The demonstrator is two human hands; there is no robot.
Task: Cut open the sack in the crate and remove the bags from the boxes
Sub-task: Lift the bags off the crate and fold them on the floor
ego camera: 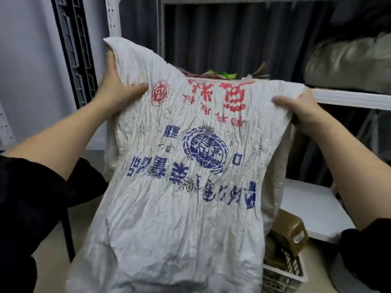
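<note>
The sack [179,166] is gripped at its top corners by the left hand [118,87] and right hand [300,111] and held upright over the crate [281,275], probably so its opened mouth is exposed.

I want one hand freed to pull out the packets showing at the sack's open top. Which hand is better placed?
Right, probably. The right hand grips the sack level with the packets, nearer them; the left hand grips the raised far corner.
</note>
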